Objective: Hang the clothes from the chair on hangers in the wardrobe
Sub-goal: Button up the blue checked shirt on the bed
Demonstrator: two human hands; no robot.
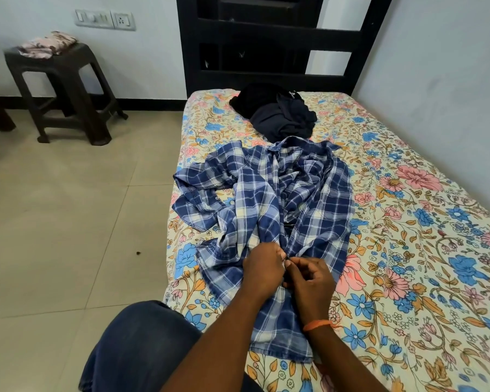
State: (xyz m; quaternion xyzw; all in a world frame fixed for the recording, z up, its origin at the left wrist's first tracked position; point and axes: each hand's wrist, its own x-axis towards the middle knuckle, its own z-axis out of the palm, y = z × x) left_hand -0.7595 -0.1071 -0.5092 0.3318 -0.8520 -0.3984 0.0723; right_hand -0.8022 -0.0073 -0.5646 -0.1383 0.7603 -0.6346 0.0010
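A blue and white checked shirt [269, 199] lies rumpled and spread out on the bed [408, 222], which has a floral sheet. My left hand [262, 268] and my right hand [309, 281] meet at the shirt's front edges near its lower part. Both pinch the fabric there, thumbs and fingertips close together around a small dark button. An orange band sits on my right wrist. Behind the shirt, a pile of black and dark navy clothes [277, 113] lies near the headboard.
A dark plastic stool [63, 89] stands on the tiled floor at the left, with a folded pink floral cloth [47, 43] on top. The dark headboard [266, 43] rises at the far end of the bed. A wall runs along the bed's right side.
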